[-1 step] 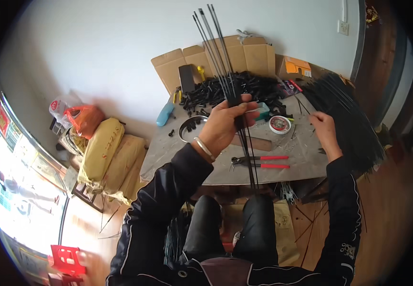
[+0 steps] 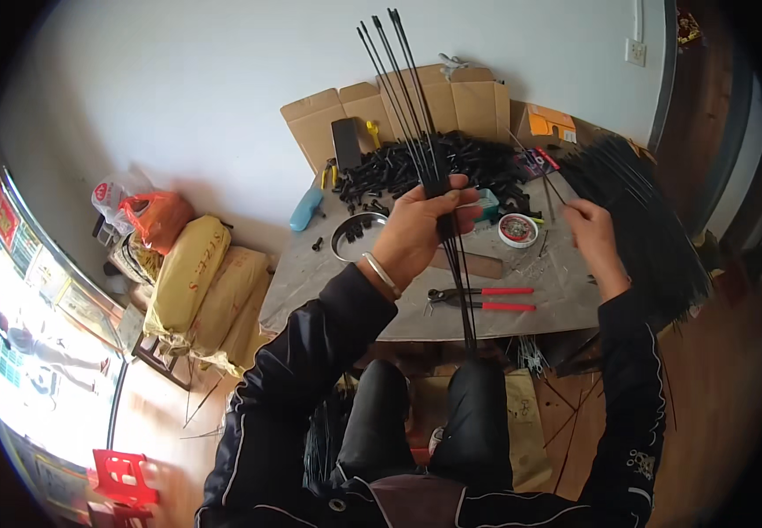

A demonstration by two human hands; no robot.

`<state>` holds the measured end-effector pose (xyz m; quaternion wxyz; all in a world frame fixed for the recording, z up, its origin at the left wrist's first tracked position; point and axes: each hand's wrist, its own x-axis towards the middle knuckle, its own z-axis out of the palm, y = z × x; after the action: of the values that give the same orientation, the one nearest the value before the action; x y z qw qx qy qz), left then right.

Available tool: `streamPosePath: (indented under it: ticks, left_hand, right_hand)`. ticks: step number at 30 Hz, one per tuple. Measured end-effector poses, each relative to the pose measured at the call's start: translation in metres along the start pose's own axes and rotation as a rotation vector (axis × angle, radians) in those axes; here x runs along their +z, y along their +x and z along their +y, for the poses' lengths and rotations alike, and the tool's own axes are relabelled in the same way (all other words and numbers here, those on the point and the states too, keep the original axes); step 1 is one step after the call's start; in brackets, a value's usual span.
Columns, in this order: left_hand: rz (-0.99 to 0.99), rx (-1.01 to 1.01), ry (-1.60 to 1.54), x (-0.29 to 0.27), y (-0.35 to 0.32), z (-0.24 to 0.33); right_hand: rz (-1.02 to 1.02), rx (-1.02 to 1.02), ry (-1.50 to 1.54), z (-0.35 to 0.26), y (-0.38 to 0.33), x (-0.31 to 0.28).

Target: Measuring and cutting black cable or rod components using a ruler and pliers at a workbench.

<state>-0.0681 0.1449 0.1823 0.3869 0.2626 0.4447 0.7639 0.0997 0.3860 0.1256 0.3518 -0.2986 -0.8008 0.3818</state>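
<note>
My left hand (image 2: 412, 233) is closed round a bundle of thin black rods (image 2: 390, 84) above the table's middle. The rods stand steeply, fanning out at the top and running down past the front edge. A wider black piece shows among them at my fingers. Farther right, the fingertips of my right hand (image 2: 594, 233) pinch one thin dark rod (image 2: 536, 167), which slants up and left. Below my left hand lie pincers with red handles (image 2: 502, 291). Between my hands stands a round white tub (image 2: 517, 244) of small metallic bits.
Black parts (image 2: 381, 172) are heaped before a cardboard screen (image 2: 302, 123). A large sheaf of dark rods (image 2: 654, 229) covers the table's right side. A round metal dish (image 2: 335, 242) holds several black pieces. Filled yellow sacks (image 2: 183, 277) stand left of the grey table (image 2: 297, 290).
My right hand has shifted slightly up and left. Its thin rod now reaches farther up toward the back of the table. My left hand and the bundle have hardly moved.
</note>
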Motion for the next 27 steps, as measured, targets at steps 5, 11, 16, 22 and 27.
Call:
streamPosePath:
  ticks: [5, 11, 16, 22, 27]
  left_hand:
    - [0.04, 0.003, -0.018, -0.008, -0.002, -0.009]
    - [0.08, 0.104, -0.039, -0.011, -0.004, -0.006]
    - [0.149, 0.123, -0.092, -0.03, -0.024, 0.011]
    - [0.121, 0.054, -0.089, -0.039, -0.031, 0.016]
    - [0.075, 0.019, -0.032, -0.051, -0.038, 0.017]
  right_hand:
    - [-0.005, -0.383, 0.268, -0.094, -0.026, 0.08]
    - [0.07, -0.75, 0.051, -0.11, -0.061, 0.103]
    - [-0.128, -0.444, 0.096, -0.074, -0.066, 0.109]
    - [-0.294, -0.608, -0.358, 0.022, -0.099, 0.118]
    - [-0.252, -0.627, -0.531, 0.032, -0.105, 0.097]
